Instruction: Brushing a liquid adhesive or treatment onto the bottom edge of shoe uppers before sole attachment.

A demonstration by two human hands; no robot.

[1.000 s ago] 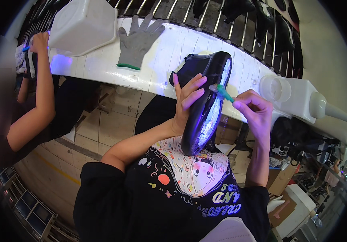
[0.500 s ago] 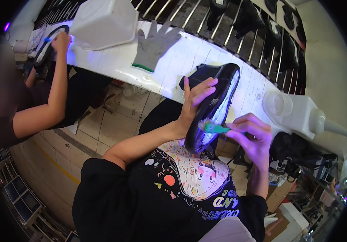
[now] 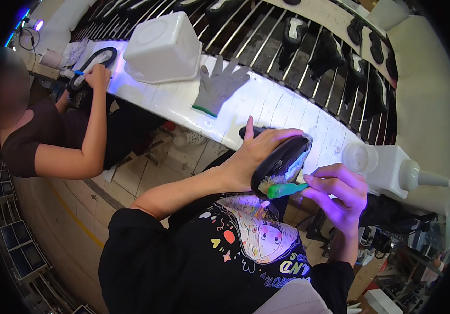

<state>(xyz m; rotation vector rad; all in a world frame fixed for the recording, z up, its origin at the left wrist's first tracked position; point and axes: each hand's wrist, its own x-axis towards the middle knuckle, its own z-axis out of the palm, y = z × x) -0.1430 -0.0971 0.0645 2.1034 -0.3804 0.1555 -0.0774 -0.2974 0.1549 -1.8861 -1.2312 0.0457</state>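
A black shoe (image 3: 274,163) is tilted in my left hand (image 3: 243,163), its underside turned toward my right and a whitish strip running along it. My left fingers wrap over its far side, the thumb raised. My right hand (image 3: 340,196) pinches the green handle of a small brush (image 3: 288,190). The pale bristles touch the underside at the shoe's near end. Part of the shoe's upper is hidden behind my left hand.
Along the white bench (image 3: 157,107) are a white plastic bin (image 3: 159,49), a grey glove (image 3: 220,86), a round white tub (image 3: 360,158) and a spouted white bottle (image 3: 392,170). Black boots (image 3: 329,55) lie on metal rollers behind. At left, a co-worker's hand (image 3: 98,78) works over a sole.
My left hand has tipped the shoe, so it appears shorter and more end-on. The brush remains against its near end, moved slightly lower. The whole view has shifted, with bench objects appearing further right.
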